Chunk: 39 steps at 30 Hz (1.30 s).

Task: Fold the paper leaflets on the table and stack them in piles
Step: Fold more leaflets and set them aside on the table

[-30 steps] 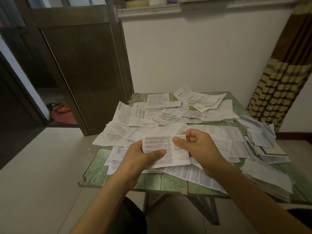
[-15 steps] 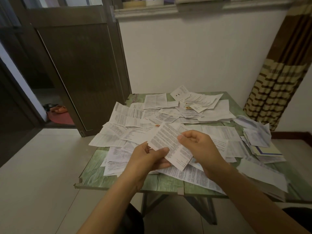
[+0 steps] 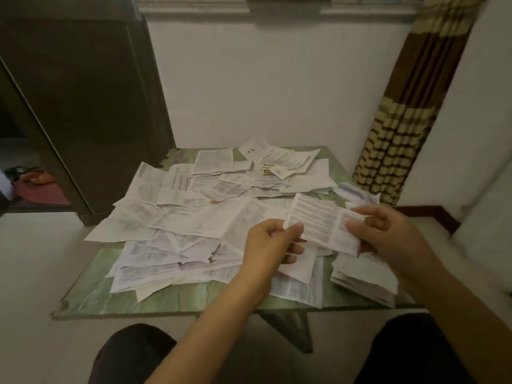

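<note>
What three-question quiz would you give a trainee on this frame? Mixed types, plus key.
1. True or false: the printed leaflet lies flat on the table.
2. Which holds it? A) the left-hand grip only B) the right-hand grip only C) both
3. Fill in: the pile of folded leaflets sits at the table's near ___ corner, seen from the person's side.
Key: 1 false, it is held up off the table. 2 C, each pinches one end. 3 right.
</note>
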Tool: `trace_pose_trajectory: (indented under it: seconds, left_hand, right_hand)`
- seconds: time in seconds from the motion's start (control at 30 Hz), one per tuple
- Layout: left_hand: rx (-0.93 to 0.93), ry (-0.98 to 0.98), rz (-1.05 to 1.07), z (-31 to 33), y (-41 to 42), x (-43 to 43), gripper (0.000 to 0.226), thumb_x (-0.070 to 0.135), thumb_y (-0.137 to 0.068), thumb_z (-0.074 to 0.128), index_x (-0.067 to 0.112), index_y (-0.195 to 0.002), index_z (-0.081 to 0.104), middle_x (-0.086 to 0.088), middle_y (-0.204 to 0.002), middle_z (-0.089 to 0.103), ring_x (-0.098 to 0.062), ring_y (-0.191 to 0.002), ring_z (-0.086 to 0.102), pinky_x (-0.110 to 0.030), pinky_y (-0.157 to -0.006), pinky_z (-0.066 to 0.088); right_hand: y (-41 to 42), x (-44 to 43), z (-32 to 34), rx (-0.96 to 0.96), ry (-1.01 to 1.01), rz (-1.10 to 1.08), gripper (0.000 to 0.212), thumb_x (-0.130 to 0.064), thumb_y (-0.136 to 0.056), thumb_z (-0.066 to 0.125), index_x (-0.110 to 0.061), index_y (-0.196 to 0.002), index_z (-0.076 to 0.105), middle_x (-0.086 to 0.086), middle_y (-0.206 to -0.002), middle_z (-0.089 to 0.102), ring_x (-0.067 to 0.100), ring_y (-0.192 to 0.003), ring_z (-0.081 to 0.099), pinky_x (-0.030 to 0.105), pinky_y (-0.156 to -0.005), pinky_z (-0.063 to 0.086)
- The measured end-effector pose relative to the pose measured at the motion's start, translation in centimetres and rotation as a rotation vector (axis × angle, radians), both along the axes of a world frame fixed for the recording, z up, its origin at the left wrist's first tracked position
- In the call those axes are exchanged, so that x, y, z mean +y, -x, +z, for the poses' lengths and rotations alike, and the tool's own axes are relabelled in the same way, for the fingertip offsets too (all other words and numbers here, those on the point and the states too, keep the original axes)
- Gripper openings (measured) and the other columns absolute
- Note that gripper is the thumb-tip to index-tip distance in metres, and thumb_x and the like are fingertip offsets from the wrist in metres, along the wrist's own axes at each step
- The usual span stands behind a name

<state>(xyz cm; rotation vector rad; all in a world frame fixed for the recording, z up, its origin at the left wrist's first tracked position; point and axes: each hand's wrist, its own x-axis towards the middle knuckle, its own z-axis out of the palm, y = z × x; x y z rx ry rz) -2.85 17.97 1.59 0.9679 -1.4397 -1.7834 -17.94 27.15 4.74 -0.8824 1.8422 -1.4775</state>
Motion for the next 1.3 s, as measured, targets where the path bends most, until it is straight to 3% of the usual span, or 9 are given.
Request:
trace_pose_trajectory:
  seconds: [0.13, 0.23, 0.43, 0.63, 0.77, 0.87, 0.93, 1.1, 1.3]
  left_hand:
    - [-0.328, 0.300, -0.143, -1.8, 3.9, 1.7, 0.019, 0.026, -0.090, 0.059, 0.010, -0.081, 0.058, 0.000, -0.072, 0.065, 0.002, -0.053, 0.058, -0.014, -0.053, 0.048]
    - [-0.570, 0.484, -0.181, -3.6, 5.9, 2.9, 0.026, 0.033, -0.090, 0.055, 0.018, -0.069, 0.050, 0.001, -0.067, 0.056, -0.013, -0.065, 0.060, -0.029, -0.061, 0.046]
    - [-0.900, 0.830, -0.182, -5.0, 7.2, 4.2, 0.026, 0.036, -0.095, 0.045, 0.013, -0.102, 0.056, -0.004, -0.100, 0.062, -0.021, -0.090, 0.060, -0.029, -0.075, 0.046]
    - [-0.866, 0.879, -0.123, -5.4, 7.4, 3.9, 0.033, 0.034, -0.090, 0.054, 0.016, -0.116, 0.045, -0.002, -0.113, 0.053, -0.020, -0.102, 0.053, -0.030, -0.080, 0.043]
    - [-0.577, 1.114, 0.038, -7.1, 7.7, 3.7, 0.020, 0.026, -0.075, 0.065, 0.015, -0.092, 0.063, -0.001, -0.090, 0.061, -0.020, -0.080, 0.059, -0.028, -0.065, 0.049]
    - [-0.447, 1.182, 0.050, -7.6, 7.7, 3.8, 0.028, 0.034, -0.082, 0.048, 0.016, -0.094, 0.065, 0.000, -0.096, 0.065, -0.012, -0.091, 0.052, -0.020, -0.078, 0.040]
    - [-0.395, 1.190, 0.062, -7.3, 7.7, 3.8, 0.033, 0.035, -0.085, 0.045, 0.013, -0.097, 0.066, -0.002, -0.100, 0.066, -0.010, -0.097, 0.046, -0.023, -0.087, 0.033]
    - [-0.375, 1.167, 0.067, -6.6, 7.1, 3.5, 0.035, 0.035, -0.088, 0.043, 0.012, -0.100, 0.065, -0.004, -0.108, 0.065, -0.015, -0.107, 0.051, -0.024, -0.092, 0.041]
    - [-0.494, 1.092, 0.080, -6.1, 2.4, 0.6, 0.038, 0.035, -0.089, 0.041, 0.012, -0.105, 0.065, -0.006, -0.118, 0.062, -0.025, -0.118, 0.051, -0.031, -0.098, 0.032]
  right_hand:
    - [3.2, 2.5, -2.0, 0.189, -0.131, -0.097, 0.015, -0.013, -0.087, 0.063, -0.017, -0.100, 0.056, 0.000, -0.088, 0.060, 0.014, -0.075, 0.060, 0.024, -0.059, 0.050]
    - [5.0, 3.5, -5.2, 0.395, -0.275, -0.182, 0.016, -0.020, -0.086, 0.065, -0.020, -0.100, 0.056, -0.004, -0.090, 0.059, 0.010, -0.077, 0.057, 0.030, -0.067, 0.051]
    - [5.2, 4.0, -9.6, 0.709, -0.379, -0.201, 0.026, -0.022, -0.087, 0.061, -0.011, -0.111, 0.057, 0.006, -0.104, 0.049, 0.017, -0.089, 0.047, 0.025, -0.071, 0.035]
    - [5.3, 3.7, -9.9, 0.796, -0.368, -0.170, 0.025, -0.021, -0.089, 0.059, -0.012, -0.112, 0.058, 0.008, -0.117, 0.046, 0.017, -0.106, 0.039, 0.025, -0.080, 0.034]
    - [5.4, 3.6, -9.3, 0.729, -0.223, -0.180, 0.019, -0.015, -0.087, 0.063, -0.011, -0.106, 0.061, 0.003, -0.111, 0.046, 0.017, -0.110, 0.041, 0.023, -0.084, 0.034]
    - [5.6, 3.5, -8.7, 0.736, -0.176, -0.209, 0.017, -0.014, -0.086, 0.063, -0.011, -0.103, 0.061, 0.005, -0.111, 0.048, 0.017, -0.109, 0.043, 0.021, -0.082, 0.033]
    - [5.7, 3.4, -8.5, 0.734, -0.177, -0.210, 0.016, -0.017, -0.088, 0.062, -0.012, -0.103, 0.061, 0.004, -0.113, 0.049, 0.016, -0.109, 0.044, 0.022, -0.081, 0.034]
    - [5.5, 2.9, -7.5, 0.740, -0.124, -0.204, 0.007, -0.017, -0.089, 0.060, -0.015, -0.096, 0.061, 0.001, -0.105, 0.049, 0.018, -0.104, 0.048, 0.025, -0.082, 0.039]
    - [2.0, 0.5, -6.1, 0.738, 0.047, -0.090, 0.008, -0.010, -0.088, 0.060, -0.017, -0.087, 0.059, -0.001, -0.097, 0.052, 0.015, -0.096, 0.050, 0.024, -0.082, 0.039]
